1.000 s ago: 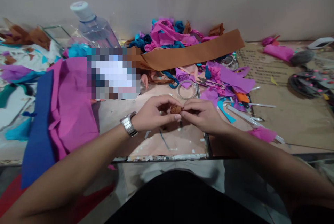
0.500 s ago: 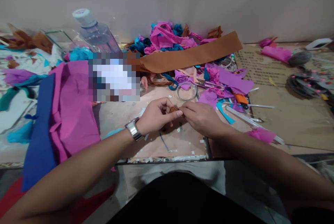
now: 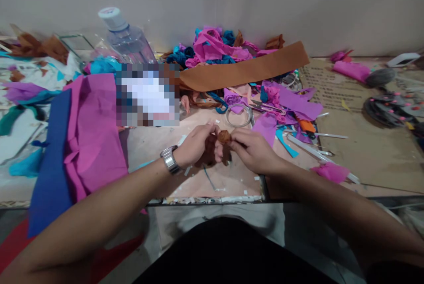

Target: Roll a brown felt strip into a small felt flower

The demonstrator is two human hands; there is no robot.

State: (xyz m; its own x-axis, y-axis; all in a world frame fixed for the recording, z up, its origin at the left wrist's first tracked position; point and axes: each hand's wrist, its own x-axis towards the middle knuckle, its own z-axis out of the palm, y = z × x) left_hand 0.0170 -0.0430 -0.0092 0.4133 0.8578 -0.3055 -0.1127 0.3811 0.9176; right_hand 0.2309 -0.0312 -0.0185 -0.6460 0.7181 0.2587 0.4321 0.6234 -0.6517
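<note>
A small brown crepe-paper ball, wrinkled and rounded, is held between my two hands above the table. My right hand pinches it from the right with thumb and forefinger. On its other side, my left hand is curled with fingertips against the ball's left and lower edge. A metal-banded watch is on my left wrist. Just beyond the hands lies a wire ring. A long strip of brown crepe paper stretches across the heap behind it.
Pink and blue paper sheets hang over the table's front edge at left. A plastic bottle stands behind a blurred-out patch. Scissors, an orange-handled tool and white sticks lie right, beside cardboard.
My left thumb has lifted off the front of the brown paper ball, so more of it shows. The left fingers have loosened a little; the right hand still pinches.
</note>
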